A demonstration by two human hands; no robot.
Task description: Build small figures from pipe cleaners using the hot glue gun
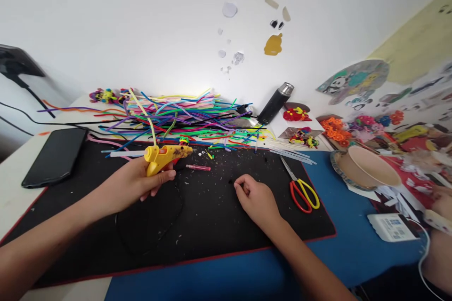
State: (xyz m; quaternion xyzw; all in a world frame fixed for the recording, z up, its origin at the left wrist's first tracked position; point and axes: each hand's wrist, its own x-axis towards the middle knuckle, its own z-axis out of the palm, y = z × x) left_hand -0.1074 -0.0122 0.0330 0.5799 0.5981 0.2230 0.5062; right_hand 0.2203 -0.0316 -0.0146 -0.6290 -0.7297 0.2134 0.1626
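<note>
My left hand (131, 182) is wrapped round the handle of a yellow hot glue gun (164, 156), held above the black mat (208, 225). Out of the gun's back end sticks a pale glue stick (127, 154), and its nozzle points right. My right hand (257, 197) rests low over the mat with the fingers curled in a pinch. A tiny black bit (231, 181) shows at its fingertips; what it is, I cannot make out. Between the hands and farther back lies a pink pen-like stick (198, 168). Scissors (302, 193) with red and yellow handles lie right of my right hand.
Many coloured pipe cleaners (183, 113) are heaped along the wall. A phone (54, 156) lies left, a black flask (276, 102) leans at the back, and spare glue sticks (293, 154) lie behind the scissors. On the right are a bowl (370, 167) and another person's arm (441, 207).
</note>
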